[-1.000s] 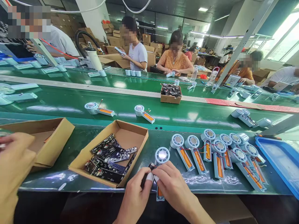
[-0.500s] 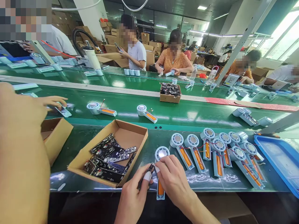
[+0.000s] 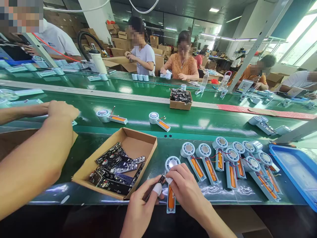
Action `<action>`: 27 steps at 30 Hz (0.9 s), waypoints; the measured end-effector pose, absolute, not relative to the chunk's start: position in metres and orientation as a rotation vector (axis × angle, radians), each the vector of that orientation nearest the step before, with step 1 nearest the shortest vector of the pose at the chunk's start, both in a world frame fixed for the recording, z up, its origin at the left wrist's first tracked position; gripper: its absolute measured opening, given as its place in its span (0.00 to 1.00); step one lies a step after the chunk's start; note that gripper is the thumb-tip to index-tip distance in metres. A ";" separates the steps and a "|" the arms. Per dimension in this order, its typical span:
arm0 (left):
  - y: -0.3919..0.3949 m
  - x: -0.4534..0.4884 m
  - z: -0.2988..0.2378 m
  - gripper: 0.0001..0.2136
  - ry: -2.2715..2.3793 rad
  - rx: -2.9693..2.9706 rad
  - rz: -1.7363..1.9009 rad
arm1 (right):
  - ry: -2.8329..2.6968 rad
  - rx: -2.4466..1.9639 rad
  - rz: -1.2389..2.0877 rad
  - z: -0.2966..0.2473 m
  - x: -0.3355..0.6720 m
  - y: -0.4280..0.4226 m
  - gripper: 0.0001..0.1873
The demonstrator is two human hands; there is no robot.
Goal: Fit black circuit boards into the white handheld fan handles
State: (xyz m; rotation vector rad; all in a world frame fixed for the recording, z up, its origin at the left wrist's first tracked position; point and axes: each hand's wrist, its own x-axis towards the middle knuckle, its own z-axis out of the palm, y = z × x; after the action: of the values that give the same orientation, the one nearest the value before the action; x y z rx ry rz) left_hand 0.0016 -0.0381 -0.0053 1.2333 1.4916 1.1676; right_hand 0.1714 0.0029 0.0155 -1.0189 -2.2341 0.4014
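Note:
My left hand [image 3: 142,206] pinches a thin black circuit board [image 3: 158,183] between taped thumb and fingers, tilted over a small handheld fan body [image 3: 170,188] with a round white head and an orange battery in its handle. My right hand [image 3: 184,188] rests on that fan body near the head, fingers curled and pinching the board's upper end. The fan lies at the near edge of the green bench. An open cardboard box [image 3: 146,140] with several black circuit boards sits just left of my hands.
Several unfinished fans [image 3: 230,158] lie in a row to the right, beside a blue tray [image 3: 296,168]. Two fans [image 3: 158,120] ride the green conveyor behind. A co-worker's arm [image 3: 37,155] reaches in from the left. People work across the belt.
The co-worker's arm on the left has lowered and reaches along the belt. My hands have shifted slightly, and the fan's orange battery shows more between them.

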 end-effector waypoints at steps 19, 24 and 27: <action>-0.038 -0.016 -0.003 0.13 1.392 1.522 1.130 | -2.295 -1.037 0.698 0.021 0.177 0.008 0.15; -0.035 -0.018 -0.002 0.12 1.385 1.597 1.113 | -2.195 -1.023 0.734 0.018 0.174 0.010 0.12; -0.034 -0.018 -0.004 0.12 1.416 1.560 1.078 | -2.181 -1.042 0.712 0.018 0.174 0.008 0.11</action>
State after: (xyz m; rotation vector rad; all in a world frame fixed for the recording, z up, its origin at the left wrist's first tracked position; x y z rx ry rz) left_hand -0.0183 -0.0343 -0.0037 1.5596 1.4156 1.0781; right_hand 0.1742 0.0076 0.0184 -1.0415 -2.1811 0.7115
